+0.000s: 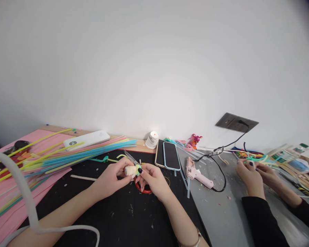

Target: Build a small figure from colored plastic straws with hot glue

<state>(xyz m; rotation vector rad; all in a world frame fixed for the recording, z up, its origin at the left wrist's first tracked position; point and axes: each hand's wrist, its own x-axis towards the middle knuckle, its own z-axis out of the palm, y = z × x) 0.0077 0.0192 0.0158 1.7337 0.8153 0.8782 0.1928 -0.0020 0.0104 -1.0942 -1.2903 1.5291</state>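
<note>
In the head view, we see a small coiled figure (pixel 130 170): a cream, ridged, barrel-like body with a pale yellow-green end that bears a round black bead. It is held up over the middle of the black mat (pixel 110 219), nearer the back edge than the front.

Fingers cover parts of both its ends, so we cannot make out its full outline. Behind and beneath it, scissors (pixel 129 156) are partly hidden, with some of the red handle showing under the right hand (pixel 154 180). A pale strand (pixel 28 192) runs out of the picture on the left and crosses the left forearm. At the far right, we cannot tell what a co-worker's hands (pixel 252 175) hold.

Our left hand (pixel 110 178) is pinched on the cream body, our right hand on the green end. Both forearms reach in from the mat's front corners, wrists bent inward, fingertips nearly meeting.
</note>
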